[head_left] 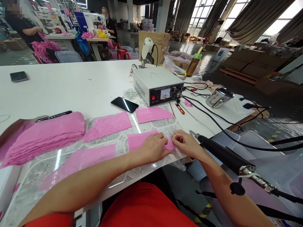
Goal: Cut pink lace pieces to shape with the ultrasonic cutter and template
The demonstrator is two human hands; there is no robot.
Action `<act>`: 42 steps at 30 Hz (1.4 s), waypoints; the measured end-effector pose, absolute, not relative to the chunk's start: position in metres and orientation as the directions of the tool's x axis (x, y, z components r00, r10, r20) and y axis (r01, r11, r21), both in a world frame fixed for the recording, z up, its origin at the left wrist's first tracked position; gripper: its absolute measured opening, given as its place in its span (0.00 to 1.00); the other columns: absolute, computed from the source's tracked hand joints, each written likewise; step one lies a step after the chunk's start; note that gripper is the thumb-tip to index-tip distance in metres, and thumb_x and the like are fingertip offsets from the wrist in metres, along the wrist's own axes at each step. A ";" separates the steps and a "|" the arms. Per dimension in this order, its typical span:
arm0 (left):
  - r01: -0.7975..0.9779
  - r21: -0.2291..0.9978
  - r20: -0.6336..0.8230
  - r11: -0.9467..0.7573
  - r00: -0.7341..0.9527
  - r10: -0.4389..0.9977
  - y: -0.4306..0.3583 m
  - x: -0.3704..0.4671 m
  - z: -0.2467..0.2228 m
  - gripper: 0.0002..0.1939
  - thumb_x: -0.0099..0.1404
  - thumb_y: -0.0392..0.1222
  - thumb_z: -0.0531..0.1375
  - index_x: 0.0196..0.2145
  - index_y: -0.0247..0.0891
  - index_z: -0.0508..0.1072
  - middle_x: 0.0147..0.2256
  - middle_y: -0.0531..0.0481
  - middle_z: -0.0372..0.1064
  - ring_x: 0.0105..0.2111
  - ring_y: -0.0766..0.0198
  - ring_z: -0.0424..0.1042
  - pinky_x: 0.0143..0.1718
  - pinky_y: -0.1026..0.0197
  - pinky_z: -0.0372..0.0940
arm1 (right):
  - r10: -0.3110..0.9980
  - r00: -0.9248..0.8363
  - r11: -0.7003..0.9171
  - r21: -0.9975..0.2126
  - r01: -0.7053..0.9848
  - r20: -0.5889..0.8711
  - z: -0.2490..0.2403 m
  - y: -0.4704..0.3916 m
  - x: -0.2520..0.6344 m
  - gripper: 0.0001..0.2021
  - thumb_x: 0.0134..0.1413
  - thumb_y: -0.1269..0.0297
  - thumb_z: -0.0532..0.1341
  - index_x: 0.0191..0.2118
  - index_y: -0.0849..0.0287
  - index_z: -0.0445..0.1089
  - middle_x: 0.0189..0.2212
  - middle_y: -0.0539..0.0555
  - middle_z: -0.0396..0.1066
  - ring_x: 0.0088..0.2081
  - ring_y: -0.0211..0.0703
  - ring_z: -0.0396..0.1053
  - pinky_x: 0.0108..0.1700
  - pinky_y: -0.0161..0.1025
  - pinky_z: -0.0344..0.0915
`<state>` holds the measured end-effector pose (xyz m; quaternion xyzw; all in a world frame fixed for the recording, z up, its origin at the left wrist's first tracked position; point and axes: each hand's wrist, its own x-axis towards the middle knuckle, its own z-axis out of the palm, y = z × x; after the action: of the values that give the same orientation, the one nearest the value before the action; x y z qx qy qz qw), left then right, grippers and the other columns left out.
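A pink fabric piece [137,141] lies near the front edge of the table, partly covered by my hands. My left hand [153,146] rests on it with curled fingers pressed to the cloth and the thumb toward its right end. At that right end my right hand [186,143] pinches the fabric edge between thumb and fingers; the fingertips partly hide the edge. Just behind lies another pink piece [153,114]. To the left are a pink piece with a scalloped edge [109,126], a flat pink piece [92,157] and a thick stack of pink pieces [47,135].
A black handheld tool [222,153] with a metal tip sits right beside my right forearm, its cable trailing. Behind are a control box [163,86], a phone [124,104], orange snips [180,108] and a metal mug [220,97]. A black pen [54,116] lies on the stack.
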<state>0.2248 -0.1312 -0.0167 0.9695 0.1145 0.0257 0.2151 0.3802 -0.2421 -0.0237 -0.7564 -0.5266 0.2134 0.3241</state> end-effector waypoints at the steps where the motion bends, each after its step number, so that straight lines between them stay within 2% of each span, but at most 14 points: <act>1: 0.229 0.423 -0.002 -0.877 0.968 0.252 -0.134 0.227 -0.018 0.17 0.62 0.52 0.64 0.39 0.35 0.72 0.39 0.44 0.68 0.42 0.52 0.69 0.42 0.54 0.65 | 0.934 0.357 -0.248 -0.711 0.658 0.004 -0.023 -0.241 0.380 0.10 0.50 0.63 0.54 0.21 0.57 0.63 0.30 0.52 0.70 0.30 0.38 0.65 0.32 0.37 0.61; 4: 0.273 0.429 -0.009 -0.861 0.955 0.297 -0.140 0.233 -0.020 0.17 0.62 0.52 0.64 0.39 0.35 0.72 0.38 0.44 0.67 0.41 0.52 0.70 0.41 0.54 0.66 | 0.926 0.376 -0.286 -0.701 0.653 -0.028 -0.022 -0.240 0.381 0.09 0.49 0.63 0.55 0.23 0.58 0.66 0.26 0.51 0.71 0.28 0.38 0.65 0.31 0.36 0.60; 8: 0.284 0.463 -0.004 -0.840 0.948 0.319 -0.143 0.237 -0.020 0.08 0.67 0.42 0.59 0.36 0.35 0.72 0.35 0.46 0.68 0.38 0.56 0.71 0.39 0.58 0.65 | 0.916 0.396 -0.321 -0.699 0.639 -0.059 -0.018 -0.239 0.380 0.08 0.48 0.64 0.55 0.23 0.58 0.68 0.21 0.49 0.70 0.24 0.37 0.63 0.28 0.35 0.59; 11: 0.267 0.506 0.008 -0.820 0.949 0.314 -0.142 0.236 -0.020 0.09 0.67 0.38 0.55 0.31 0.35 0.73 0.32 0.47 0.68 0.35 0.60 0.70 0.36 0.60 0.64 | 0.911 0.407 -0.332 -0.707 0.625 -0.068 -0.016 -0.239 0.379 0.07 0.47 0.64 0.56 0.23 0.58 0.69 0.20 0.49 0.70 0.22 0.36 0.62 0.27 0.34 0.58; 18: 0.206 0.636 0.037 -0.743 0.954 0.296 -0.135 0.235 -0.021 0.14 0.62 0.32 0.55 0.19 0.36 0.68 0.24 0.52 0.63 0.27 0.66 0.63 0.30 0.63 0.57 | 0.903 0.429 -0.307 -0.751 0.585 -0.035 -0.018 -0.238 0.382 0.07 0.47 0.64 0.56 0.23 0.58 0.68 0.21 0.49 0.70 0.24 0.36 0.64 0.29 0.35 0.60; 23: 0.217 0.756 0.028 -0.617 0.932 0.362 -0.133 0.237 -0.025 0.16 0.60 0.33 0.52 0.15 0.36 0.58 0.17 0.57 0.50 0.21 0.70 0.52 0.23 0.64 0.46 | 0.862 0.505 -0.294 -0.774 0.561 0.038 -0.021 -0.251 0.381 0.08 0.53 0.59 0.55 0.33 0.57 0.67 0.26 0.49 0.72 0.27 0.37 0.66 0.30 0.36 0.62; 26: 0.229 0.818 0.012 -0.528 0.910 0.414 -0.131 0.235 -0.025 0.17 0.59 0.35 0.52 0.15 0.36 0.56 0.16 0.57 0.48 0.20 0.70 0.49 0.22 0.64 0.44 | 0.828 0.551 -0.322 -0.714 0.621 0.106 -0.027 -0.262 0.373 0.08 0.51 0.60 0.58 0.36 0.56 0.67 0.30 0.49 0.72 0.24 0.35 0.64 0.29 0.36 0.61; 29: 0.244 0.875 -0.014 -0.419 0.877 0.481 -0.128 0.227 -0.020 0.17 0.59 0.37 0.54 0.14 0.36 0.58 0.16 0.57 0.52 0.20 0.71 0.53 0.22 0.65 0.48 | 0.861 0.481 -0.309 -0.583 0.751 0.164 -0.035 -0.269 0.365 0.04 0.53 0.64 0.57 0.34 0.55 0.69 0.31 0.50 0.72 0.27 0.37 0.67 0.31 0.37 0.61; 32: 0.259 0.928 -0.069 -0.267 0.825 0.560 -0.121 0.212 -0.012 0.14 0.60 0.40 0.56 0.18 0.36 0.66 0.19 0.55 0.63 0.22 0.69 0.63 0.24 0.67 0.58 | 0.872 0.436 -0.287 -0.490 0.823 0.221 -0.037 -0.273 0.360 0.06 0.54 0.66 0.56 0.32 0.55 0.70 0.33 0.52 0.73 0.28 0.39 0.68 0.31 0.38 0.62; 35: 0.250 0.964 -0.134 -0.094 0.758 0.639 -0.113 0.195 -0.005 0.12 0.62 0.42 0.58 0.24 0.34 0.73 0.23 0.51 0.71 0.24 0.67 0.71 0.26 0.66 0.66 | 0.879 0.385 -0.210 -0.497 0.842 0.281 -0.033 -0.267 0.349 0.07 0.55 0.60 0.58 0.36 0.55 0.71 0.33 0.53 0.73 0.27 0.40 0.68 0.31 0.39 0.63; 39: 0.186 0.981 -0.174 0.064 0.665 0.726 -0.106 0.172 0.003 0.11 0.62 0.44 0.61 0.28 0.32 0.74 0.26 0.47 0.74 0.26 0.65 0.75 0.29 0.63 0.72 | 0.908 0.287 -0.103 -0.501 0.859 0.305 -0.028 -0.244 0.313 0.15 0.51 0.51 0.62 0.39 0.56 0.68 0.31 0.53 0.74 0.27 0.42 0.70 0.30 0.39 0.63; 42: 0.133 0.985 -0.166 0.107 0.596 0.786 -0.102 0.149 0.009 0.13 0.61 0.47 0.63 0.31 0.31 0.75 0.28 0.45 0.75 0.27 0.64 0.76 0.31 0.61 0.73 | 0.919 0.268 -0.112 -0.461 0.880 0.289 -0.035 -0.221 0.283 0.13 0.50 0.57 0.62 0.40 0.57 0.67 0.30 0.53 0.75 0.28 0.44 0.71 0.28 0.38 0.60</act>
<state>0.1492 -0.1024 0.0095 0.6183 0.3714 0.2533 0.6447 0.2834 -0.2212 -0.0348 -0.7448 -0.6039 0.0344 0.2819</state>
